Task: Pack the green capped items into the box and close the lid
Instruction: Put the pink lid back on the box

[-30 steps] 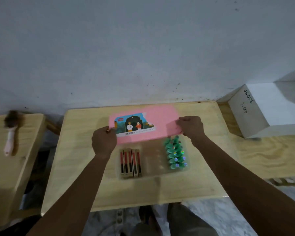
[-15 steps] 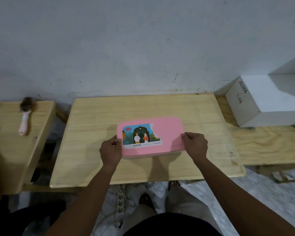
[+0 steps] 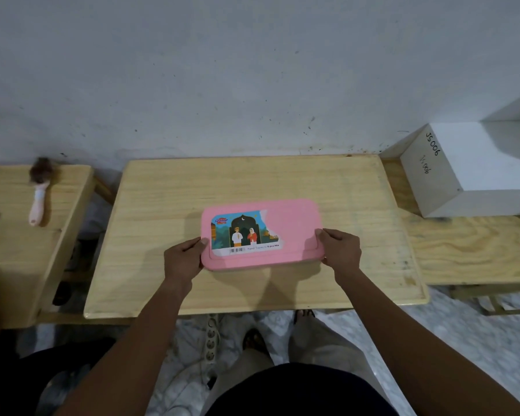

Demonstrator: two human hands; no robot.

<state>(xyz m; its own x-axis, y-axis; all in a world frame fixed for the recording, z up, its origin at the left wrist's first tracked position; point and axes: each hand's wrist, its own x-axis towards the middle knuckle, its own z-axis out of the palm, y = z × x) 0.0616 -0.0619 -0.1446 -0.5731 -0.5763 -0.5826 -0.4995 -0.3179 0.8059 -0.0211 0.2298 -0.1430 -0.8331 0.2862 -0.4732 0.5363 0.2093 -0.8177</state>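
Observation:
A pink lid (image 3: pixel 291 223) with a colourful sticker lies flat over the box on the wooden table (image 3: pixel 168 205), covering it fully. The green capped items are hidden beneath it. My left hand (image 3: pixel 183 259) grips the lid's left end, thumb on its top edge. At the lid's right end my right hand (image 3: pixel 339 251) holds on, thumb pressed on the rim. Of the box itself only a thin strip shows below the lid's front edge.
A white box (image 3: pixel 469 172) marked with handwriting stands at the right on a plywood bench. On a second wooden table at the left lies a pink-handled brush (image 3: pixel 38 190). A power strip (image 3: pixel 211 340) lies on the floor by my feet.
One second ago the lid was raised at the back of the open box, with the green capped items visible inside. Both hands have brought it down flat over the box.

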